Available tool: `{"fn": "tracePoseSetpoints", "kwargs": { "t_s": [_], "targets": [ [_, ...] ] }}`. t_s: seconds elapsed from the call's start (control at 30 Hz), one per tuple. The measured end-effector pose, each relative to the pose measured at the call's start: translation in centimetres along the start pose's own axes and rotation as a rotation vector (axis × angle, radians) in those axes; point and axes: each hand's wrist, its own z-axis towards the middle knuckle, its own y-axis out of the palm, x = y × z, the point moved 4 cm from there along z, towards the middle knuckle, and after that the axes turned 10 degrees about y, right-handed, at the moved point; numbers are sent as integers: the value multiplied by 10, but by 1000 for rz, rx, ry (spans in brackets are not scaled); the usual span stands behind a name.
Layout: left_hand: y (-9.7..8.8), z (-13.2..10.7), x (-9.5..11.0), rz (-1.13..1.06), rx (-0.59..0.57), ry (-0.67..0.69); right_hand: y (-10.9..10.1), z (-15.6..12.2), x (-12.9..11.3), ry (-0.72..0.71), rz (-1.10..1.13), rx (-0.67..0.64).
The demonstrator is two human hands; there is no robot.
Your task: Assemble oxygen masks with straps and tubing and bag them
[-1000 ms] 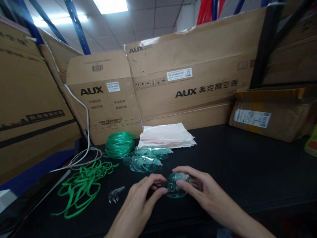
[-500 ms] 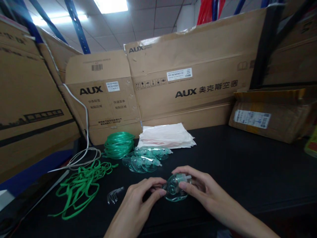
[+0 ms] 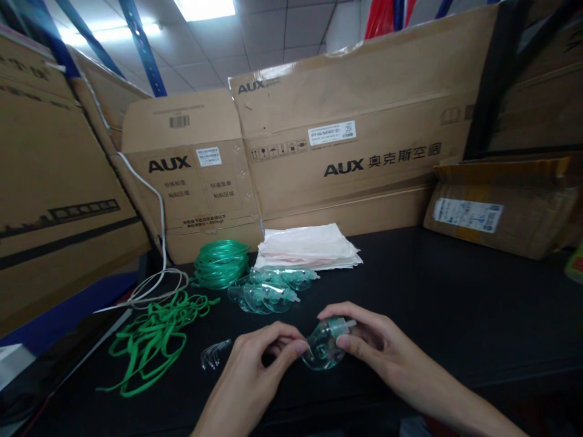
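Observation:
Both of my hands hold one clear green plastic mask just above the black table. My left hand pinches the mask's left edge between thumb and forefinger. My right hand wraps its fingers round the mask's right side, near the short connector on top. A small bunch of clear metal-looking clips lies just left of my left hand.
Further back lie more clear masks, a coil of green tubing, loose green straps and a stack of white plastic bags. Large cardboard boxes wall in the back and left. A white cable trails at the left.
The mask has been tilted slightly in my hands, its connector now pointing more upward and right. My hands have barely shifted.

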Motion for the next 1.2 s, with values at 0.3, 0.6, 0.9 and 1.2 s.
{"fn": "tracePoseSetpoints", "kwargs": {
  "t_s": [0.3, 0.6, 0.9, 1.2],
  "targets": [
    [12, 2, -6, -105, -34, -205, 3, 0, -2, -20, 111, -33],
    [3, 39, 5, -194, 115, -38, 9, 12, -21, -134, 183, 85],
    [-7, 42, 12, -247, 221, 109, 32, 23, -19, -41, 417, 63],
    [0, 31, 5, -162, 267, 66, 23, 24, 0, -104, 457, 140]
  ]
}}
